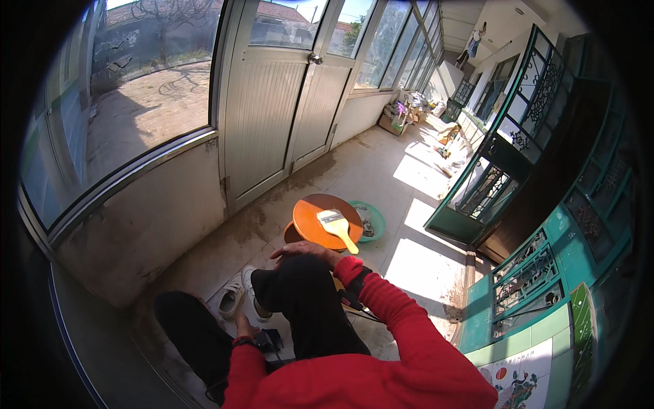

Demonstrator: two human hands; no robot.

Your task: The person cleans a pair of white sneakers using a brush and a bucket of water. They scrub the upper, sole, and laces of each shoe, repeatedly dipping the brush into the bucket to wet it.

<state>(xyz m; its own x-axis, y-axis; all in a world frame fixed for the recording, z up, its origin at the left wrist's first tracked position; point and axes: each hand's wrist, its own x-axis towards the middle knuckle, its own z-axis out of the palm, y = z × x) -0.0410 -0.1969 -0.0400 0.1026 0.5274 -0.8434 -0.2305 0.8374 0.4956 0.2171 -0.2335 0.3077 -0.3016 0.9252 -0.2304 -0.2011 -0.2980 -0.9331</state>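
My right hand [306, 250] rests on my right knee, close to the near edge of a round orange stool top [306, 217], its fingers pointing left. On the stool lies a flat paintbrush [336, 226] with a yellow handle and pale bristles. My left hand [246, 326] hangs low between my legs beside a light-coloured shoe [231, 297]; its fingers are partly hidden, so its grip cannot be told. Both wrists wear dark straps with small black devices. A green plastic basin [377, 223] with greyish contents stands just behind the stool.
A metal double door [265, 117] and low wall stand ahead on the left. An open green metal door [460, 225] juts into the passage on the right. Boxes and mixed items [396, 120] line the far floor. Sunlit patches cover parts of the tiles.
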